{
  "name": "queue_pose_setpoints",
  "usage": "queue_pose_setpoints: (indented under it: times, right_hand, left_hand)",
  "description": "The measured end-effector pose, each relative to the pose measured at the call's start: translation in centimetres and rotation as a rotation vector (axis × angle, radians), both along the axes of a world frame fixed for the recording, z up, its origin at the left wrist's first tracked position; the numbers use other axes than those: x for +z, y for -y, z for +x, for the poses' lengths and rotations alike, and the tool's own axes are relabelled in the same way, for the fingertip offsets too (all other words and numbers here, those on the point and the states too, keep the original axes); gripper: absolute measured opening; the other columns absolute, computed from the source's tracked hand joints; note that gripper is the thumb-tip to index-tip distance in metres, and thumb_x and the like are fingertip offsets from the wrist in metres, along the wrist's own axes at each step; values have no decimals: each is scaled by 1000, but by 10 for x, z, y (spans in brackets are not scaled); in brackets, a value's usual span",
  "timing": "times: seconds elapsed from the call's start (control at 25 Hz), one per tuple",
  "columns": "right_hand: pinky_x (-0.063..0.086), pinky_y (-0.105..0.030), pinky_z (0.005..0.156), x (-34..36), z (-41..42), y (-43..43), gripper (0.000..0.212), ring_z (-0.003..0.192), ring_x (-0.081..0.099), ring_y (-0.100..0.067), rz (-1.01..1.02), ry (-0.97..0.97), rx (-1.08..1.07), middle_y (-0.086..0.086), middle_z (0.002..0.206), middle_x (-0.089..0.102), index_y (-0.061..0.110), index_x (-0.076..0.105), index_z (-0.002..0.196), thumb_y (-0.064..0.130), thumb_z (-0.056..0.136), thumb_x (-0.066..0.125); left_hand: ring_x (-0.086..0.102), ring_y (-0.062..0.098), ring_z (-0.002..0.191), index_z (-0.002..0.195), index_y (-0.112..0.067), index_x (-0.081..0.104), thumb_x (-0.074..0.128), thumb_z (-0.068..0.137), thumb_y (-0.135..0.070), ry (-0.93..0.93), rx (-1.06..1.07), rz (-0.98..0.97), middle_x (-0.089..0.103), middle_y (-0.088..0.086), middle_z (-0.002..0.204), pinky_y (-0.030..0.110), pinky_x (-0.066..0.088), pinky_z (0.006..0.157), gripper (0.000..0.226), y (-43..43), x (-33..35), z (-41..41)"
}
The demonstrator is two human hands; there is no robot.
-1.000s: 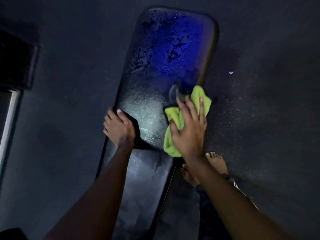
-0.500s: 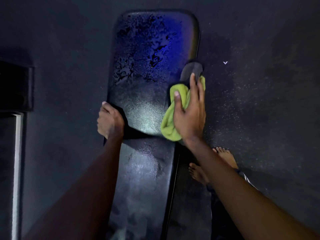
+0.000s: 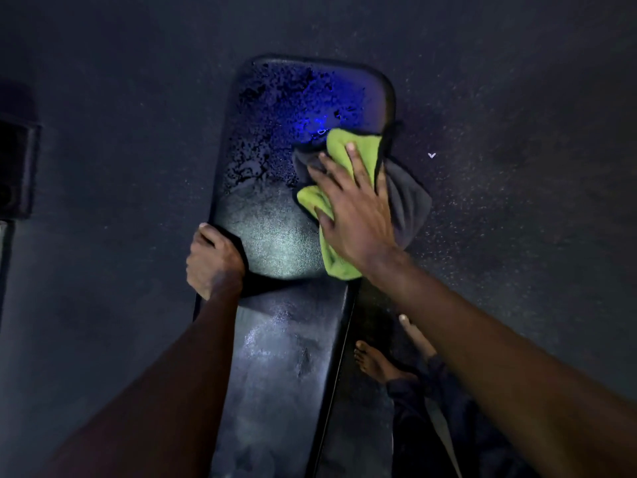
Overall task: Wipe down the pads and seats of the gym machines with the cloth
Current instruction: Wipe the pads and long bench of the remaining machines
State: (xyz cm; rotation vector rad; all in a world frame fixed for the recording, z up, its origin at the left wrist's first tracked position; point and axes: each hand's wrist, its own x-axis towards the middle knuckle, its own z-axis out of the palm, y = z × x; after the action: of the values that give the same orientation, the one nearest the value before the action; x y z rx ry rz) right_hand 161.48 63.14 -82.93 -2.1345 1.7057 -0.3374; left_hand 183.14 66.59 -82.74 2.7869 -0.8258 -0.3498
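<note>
— What's going on at the bench pad [image 3: 275, 357]?

— The person's right hand [image 3: 355, 219] is lying flat, fingers spread, pressing the green and grey cloth [image 3: 348, 150] against the pad's right edge, toward the far end. A grey fold is hanging off over the floor [image 3: 517, 132].

— And the other hand?

— The left hand [image 3: 213, 263] is curling around the pad's left edge, gripping it to steady the bench.

— Is the far end done?

— I'd say not. Droplets [image 3: 262, 146] are beading across the far half under a blue glare, while the near part is looking duller, probably wiped already.

— So how should it be done well?

— I'd be pushing the cloth flat in overlapping passes from the right edge to the left, working toward the far corners, and gathering in that dangling fold so it isn't dragging. Keeping the left grip firm should help.

— Any brand or label showing?

— None that I'm making out; it's dark, and the pad is showing no writing.
</note>
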Motion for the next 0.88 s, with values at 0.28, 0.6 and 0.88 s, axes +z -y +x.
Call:
queue_pose_setpoints:
  times: [0.28, 0.6, 0.88]
  right_hand:
    - [18, -57, 120, 10, 24, 11, 66, 156, 15, -28, -62, -110, 173, 5, 162, 35, 25, 44, 152, 38, 90, 61]
    - [5, -54, 123, 12, 49, 79, 64, 157, 9, -19, 11, -111, 348, 13, 163, 32, 34, 41, 153, 38, 92, 59]
    - [10, -54, 122, 21, 83, 86, 64, 157, 10, -21, -10, -182, 622, 12, 163, 33, 31, 40, 153, 38, 93, 61]
  left_hand:
    - [60, 49, 108, 123, -8, 65, 28, 105, -40, -3, -20, -9, 66, 28, 118, 49, 44, 91, 52, 0, 2, 0]
    - [64, 48, 102, 122, -10, 65, 29, 105, -42, -14, -24, 11, 68, 28, 112, 48, 47, 87, 51, 0, 0, 3]
    - [68, 42, 95, 116, -11, 66, 22, 102, -47, -48, -56, 15, 71, 22, 108, 46, 50, 81, 58, -3, -7, 9]
